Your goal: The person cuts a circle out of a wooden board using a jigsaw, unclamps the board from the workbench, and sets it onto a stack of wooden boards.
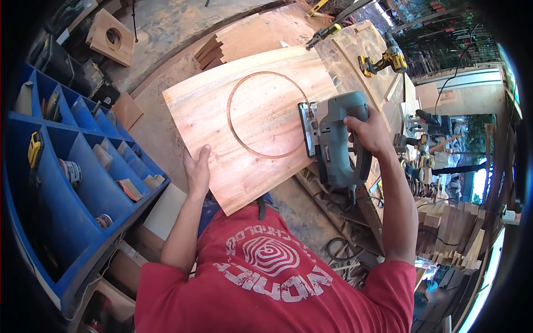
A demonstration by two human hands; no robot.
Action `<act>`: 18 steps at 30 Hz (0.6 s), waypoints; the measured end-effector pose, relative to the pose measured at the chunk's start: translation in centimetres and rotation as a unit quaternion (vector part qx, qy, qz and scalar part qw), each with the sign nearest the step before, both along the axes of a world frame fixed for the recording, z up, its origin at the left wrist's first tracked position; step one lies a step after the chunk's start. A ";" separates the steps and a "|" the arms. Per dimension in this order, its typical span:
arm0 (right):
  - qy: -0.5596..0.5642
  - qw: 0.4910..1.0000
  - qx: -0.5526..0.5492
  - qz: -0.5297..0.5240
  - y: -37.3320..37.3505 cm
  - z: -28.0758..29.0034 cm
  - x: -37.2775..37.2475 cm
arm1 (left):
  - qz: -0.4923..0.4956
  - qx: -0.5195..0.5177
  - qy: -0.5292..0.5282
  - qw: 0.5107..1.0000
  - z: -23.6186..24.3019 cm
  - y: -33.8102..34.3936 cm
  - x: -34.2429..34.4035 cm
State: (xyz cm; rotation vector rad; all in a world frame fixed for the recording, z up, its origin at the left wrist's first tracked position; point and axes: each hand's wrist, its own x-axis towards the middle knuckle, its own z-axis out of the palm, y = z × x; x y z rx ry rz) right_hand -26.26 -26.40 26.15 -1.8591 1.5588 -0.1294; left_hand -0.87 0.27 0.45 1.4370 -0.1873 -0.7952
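A broad, pale wooden panel [261, 116] lies tilted in front of me, with a large circle cut or grooved [229, 111] into its face. My left hand [198, 166] grips the panel's left edge, thumb on top and the fingers mostly hidden beneath. In my right hand [367, 129] is a grey-green jigsaw [335, 141], my fingers wrapped round its handle. The jigsaw's metal base plate [307, 129] is at the right side of the circle. Its blade is hidden, so I cannot tell how deep it sits.
A blue compartment rack [78, 183] with tools and cans stands at the left. Stacked boards [244, 41] lie beyond the panel. A yellow-black cordless drill [383, 61] rests on the bench at the far right. Wood blocks [452, 230] are piled at the right.
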 end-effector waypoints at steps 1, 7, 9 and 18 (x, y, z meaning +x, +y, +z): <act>0.013 1.000 -0.007 0.002 0.0 0.0 0.1 | -0.006 0.011 -0.003 1.000 0.0 0.0 0.1; 0.002 1.000 -0.001 -0.015 -0.2 0.0 0.6 | -0.014 0.013 -0.028 0.999 -0.7 0.1 0.2; 0.000 1.000 -0.001 -0.015 -0.1 0.1 0.6 | -0.003 0.005 -0.031 1.000 -0.9 0.0 0.0; 0.001 1.000 -0.008 0.002 -0.9 -0.2 0.6 | -0.006 0.005 -0.014 1.000 -1.1 0.2 0.2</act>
